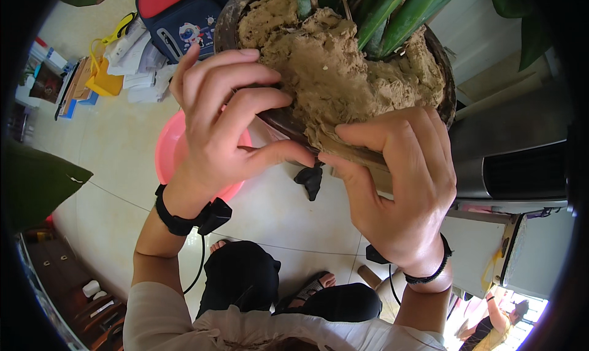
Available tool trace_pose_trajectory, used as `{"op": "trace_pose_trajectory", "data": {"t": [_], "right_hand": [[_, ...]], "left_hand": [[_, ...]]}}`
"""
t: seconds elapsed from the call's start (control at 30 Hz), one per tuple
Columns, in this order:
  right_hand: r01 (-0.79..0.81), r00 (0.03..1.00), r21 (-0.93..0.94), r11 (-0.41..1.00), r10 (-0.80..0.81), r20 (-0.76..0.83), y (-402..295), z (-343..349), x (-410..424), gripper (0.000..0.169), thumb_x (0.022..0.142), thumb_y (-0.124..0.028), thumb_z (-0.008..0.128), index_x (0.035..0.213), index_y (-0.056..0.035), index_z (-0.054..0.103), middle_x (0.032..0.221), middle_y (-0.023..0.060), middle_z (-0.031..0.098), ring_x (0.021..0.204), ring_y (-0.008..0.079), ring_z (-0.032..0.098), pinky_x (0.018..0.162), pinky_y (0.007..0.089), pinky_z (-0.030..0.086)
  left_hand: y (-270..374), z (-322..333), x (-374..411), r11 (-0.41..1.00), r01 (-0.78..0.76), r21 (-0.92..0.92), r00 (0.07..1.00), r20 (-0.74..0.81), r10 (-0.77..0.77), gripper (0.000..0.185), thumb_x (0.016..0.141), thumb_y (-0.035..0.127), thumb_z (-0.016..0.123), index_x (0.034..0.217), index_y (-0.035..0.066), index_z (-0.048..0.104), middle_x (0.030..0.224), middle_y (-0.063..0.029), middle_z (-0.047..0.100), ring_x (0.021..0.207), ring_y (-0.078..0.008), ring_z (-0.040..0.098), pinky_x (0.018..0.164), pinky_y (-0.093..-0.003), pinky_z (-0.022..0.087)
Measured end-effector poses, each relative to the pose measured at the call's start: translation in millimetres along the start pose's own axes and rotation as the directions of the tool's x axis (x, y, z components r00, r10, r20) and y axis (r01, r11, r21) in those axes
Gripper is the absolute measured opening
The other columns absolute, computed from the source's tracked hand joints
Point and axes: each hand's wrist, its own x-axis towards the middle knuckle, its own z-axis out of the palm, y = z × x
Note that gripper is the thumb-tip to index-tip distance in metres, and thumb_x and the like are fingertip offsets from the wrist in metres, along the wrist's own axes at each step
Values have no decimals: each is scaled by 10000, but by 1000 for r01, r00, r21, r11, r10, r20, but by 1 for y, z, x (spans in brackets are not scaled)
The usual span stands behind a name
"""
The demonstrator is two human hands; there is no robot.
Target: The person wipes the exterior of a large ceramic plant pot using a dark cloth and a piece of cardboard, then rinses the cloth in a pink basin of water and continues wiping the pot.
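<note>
A dark round plant pot (226,27) full of clumpy brown soil (322,70) stands at the top centre, with thick green stems (391,20) rising from it. My left hand (225,116) is at the pot's left rim, fingers spread and curled over the edge, fingertips at the soil, thumb outside below the rim. At the near right rim is my right hand (400,167), its thumb and index finger on either side of the rim and the soil edge there; whether it grips the rim cannot be told. Each wrist wears a black band.
A pink plastic basin (170,144) sits on the tiled floor under my left hand. Beyond it lie a dark blue and red bag (184,17), papers (138,61) and a yellow bag (105,80). A metallic appliance (511,153) is at right. Another person (499,325) appears at lower right.
</note>
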Motion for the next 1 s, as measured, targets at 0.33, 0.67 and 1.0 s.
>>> {"op": "trace_pose_trajectory", "data": {"t": [0.33,0.67,1.0], "right_hand": [[3,1000,-88,996,-4,-7,-7,3,4,221,632,11,793,796,-30,651,731,78,577,668,264,531,619,353,416],[63,990,-167,984,-83,-114,-3,18,3,177,642,38,737,766,-14,620,698,93,518,644,267,502,573,358,403],[97,919,-174,980,-156,-361,-12,57,14,167,690,-27,715,788,-63,584,744,100,509,699,308,533,603,402,457]], "left_hand": [[8,2,-5,999,-32,33,998,47,31,466,646,412,879,906,86,671,981,-32,691,1088,-293,563,1090,-506,295],[8,4,0,995,-12,-102,1000,26,14,591,517,484,880,846,47,656,877,-55,635,952,-301,547,899,-409,391],[3,9,2,994,9,-107,998,-62,-16,356,549,302,823,747,110,599,837,-44,551,960,-273,521,893,-397,305]]}}
